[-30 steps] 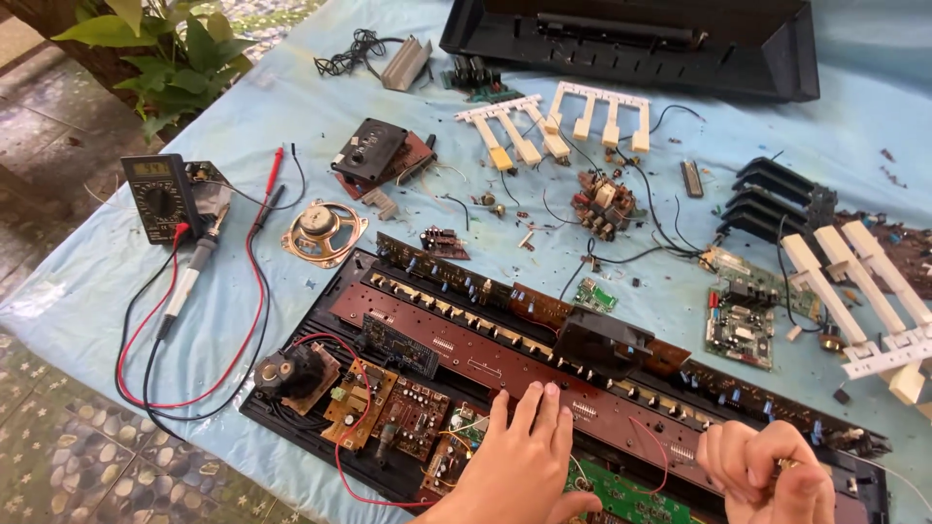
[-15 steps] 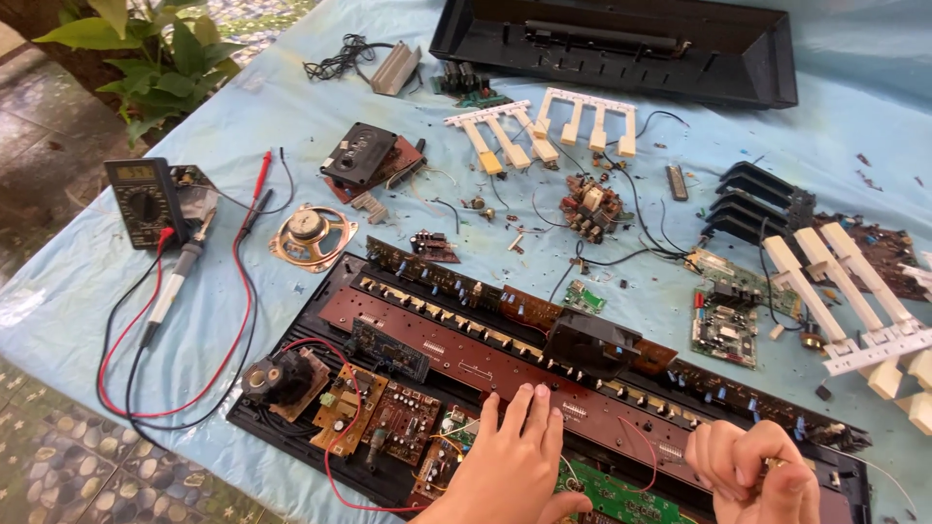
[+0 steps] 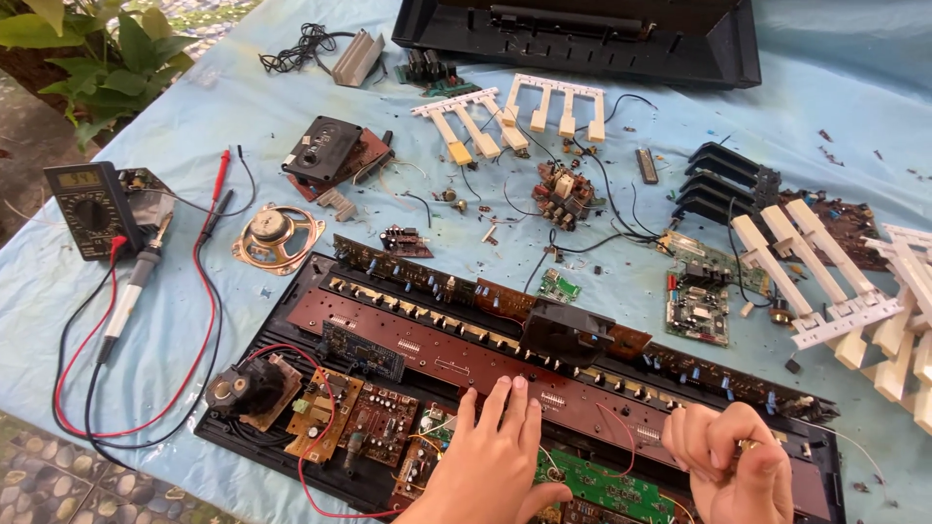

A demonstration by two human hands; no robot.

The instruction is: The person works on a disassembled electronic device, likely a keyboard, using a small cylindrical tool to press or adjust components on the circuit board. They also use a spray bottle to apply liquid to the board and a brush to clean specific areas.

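Both my hands sit slightly higher on the opened keyboard chassis (image 3: 291, 408) than a second ago. Left hand (image 3: 495, 456) lies flat, fingers spread on the brown circuit board (image 3: 437, 354); right hand (image 3: 733, 466) curls around something small I cannot make out. Pressing too hard could crack solder joints or snag the red wire (image 3: 311, 485).

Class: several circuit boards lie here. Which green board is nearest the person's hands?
The bright green circuit board in the black tray, between left hand and right hand; the other green boards lie farther up on the blue cloth.
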